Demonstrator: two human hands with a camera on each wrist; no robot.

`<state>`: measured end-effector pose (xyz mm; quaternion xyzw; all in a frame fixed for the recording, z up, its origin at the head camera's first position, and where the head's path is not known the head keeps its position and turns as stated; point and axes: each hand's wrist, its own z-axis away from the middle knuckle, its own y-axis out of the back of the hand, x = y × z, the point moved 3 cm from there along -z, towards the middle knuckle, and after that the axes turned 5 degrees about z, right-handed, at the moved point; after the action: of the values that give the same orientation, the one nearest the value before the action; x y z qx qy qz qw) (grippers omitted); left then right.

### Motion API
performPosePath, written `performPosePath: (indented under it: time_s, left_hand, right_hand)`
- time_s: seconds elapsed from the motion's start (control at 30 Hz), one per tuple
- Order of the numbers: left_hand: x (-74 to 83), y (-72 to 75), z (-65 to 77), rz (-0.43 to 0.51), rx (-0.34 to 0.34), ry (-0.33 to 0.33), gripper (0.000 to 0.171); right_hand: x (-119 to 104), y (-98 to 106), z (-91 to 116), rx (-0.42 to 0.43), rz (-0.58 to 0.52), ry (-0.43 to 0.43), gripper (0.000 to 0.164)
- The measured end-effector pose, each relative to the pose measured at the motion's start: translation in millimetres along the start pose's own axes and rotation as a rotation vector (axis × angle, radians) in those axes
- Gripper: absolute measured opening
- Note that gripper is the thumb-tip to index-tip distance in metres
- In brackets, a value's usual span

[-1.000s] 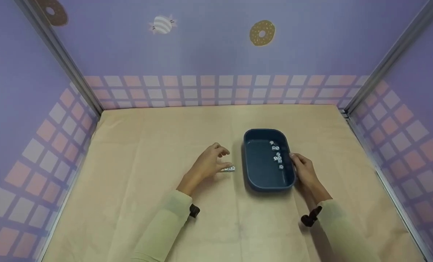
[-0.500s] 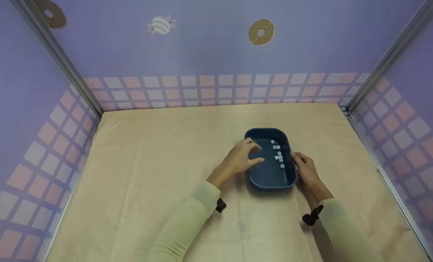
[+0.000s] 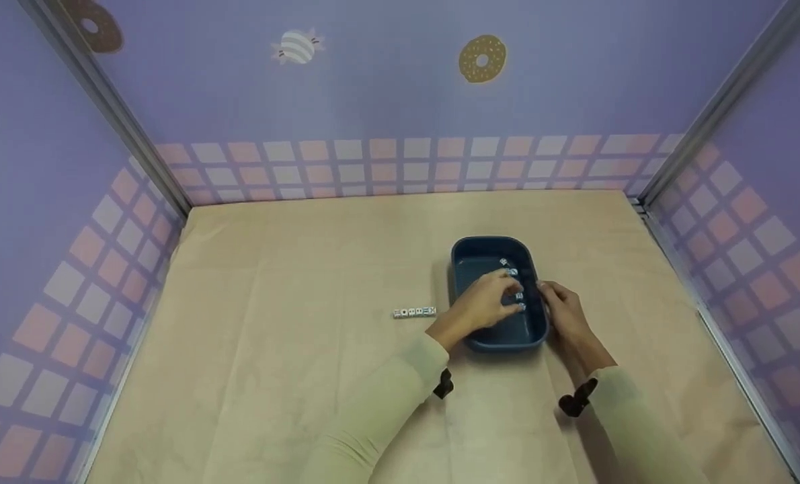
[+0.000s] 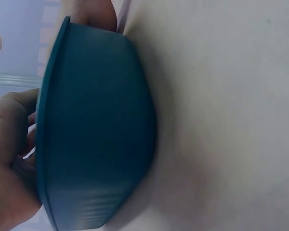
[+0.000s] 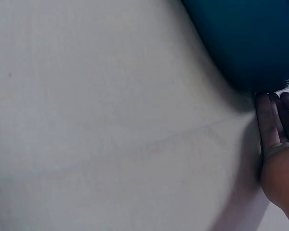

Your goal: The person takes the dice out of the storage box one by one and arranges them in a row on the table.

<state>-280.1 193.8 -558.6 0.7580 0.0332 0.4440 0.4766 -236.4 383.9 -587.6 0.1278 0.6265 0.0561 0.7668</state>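
Observation:
A dark blue rectangular box (image 3: 481, 245) with rounded corners stands on the cloth, white dice (image 3: 504, 261) lying along the right part of its floor. My left hand (image 3: 487, 299) reaches in over the left rim, thumb and fingers apart close over the dice and hiding some. In the left wrist view, the box wall covers the fingertips of that hand (image 4: 9, 144). My right hand (image 3: 565, 312) holds the box at its right rim, thumb at the edge and fingers against the outside wall. Left of the box, several dice (image 3: 414, 312) form a straight row.
Beige cloth (image 3: 292, 356) with shallow creases covers the table. Purple panels (image 3: 386, 81) with printed sweets and checks enclose the back and both sides, joined by grey metal posts (image 3: 138, 148). Each wrist wears a small black camera (image 3: 577, 398).
My left hand has moved right from beside the dice row, over the box's left rim and in among the dice there. The row now shows in full. My right hand stays at the box.

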Motion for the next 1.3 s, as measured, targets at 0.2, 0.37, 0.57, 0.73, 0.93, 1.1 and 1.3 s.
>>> performPosePath:
  time_s: [0.2, 0.37, 0.57, 0.73, 0.93, 1.1, 1.3]
  left_hand:
    - [-1.5, -11.9, -9.1, -0.055, -0.044, 0.032, 0.029]
    - [-0.3, -17.5, -13.5, -0.111, -0.053, 0.041, 0.027]
    - [-1.1, -22.3, -16.1, -0.111, -0.062, 0.048, 0.026]
    - [-3.7, -26.2, -16.8, -0.115, -0.061, 0.05, 0.027]
    - [-8.2, -32.3, -14.8, -0.122, -0.048, 0.051, 0.019]
    - [-10.0, -34.9, -14.6, -0.119, -0.046, 0.049, 0.007]
    - [-7.7, -34.2, -18.1, -0.138, -0.061, 0.038, 0.008]
  right_hand:
    - [9.2, 3.3, -9.1, 0.016, 0.025, 0.01, 0.052]
    - [24.8, 7.6, -19.5, 0.037, 0.057, 0.044, 0.055]
    - [18.9, 4.8, -16.3, 0.059, 0.034, 0.044, 0.051]
    - [-0.3, 0.8, -5.1, 0.052, 0.035, 0.031, 0.045]
    - [-1.0, -3.1, 2.4, 0.054, 0.048, 0.006, 0.045]
    - [-0.9, -4.2, 2.8, 0.061, 0.037, -0.002, 0.044]
    - [9.5, 0.5, -9.2, 0.078, 0.022, -0.017, 0.045]
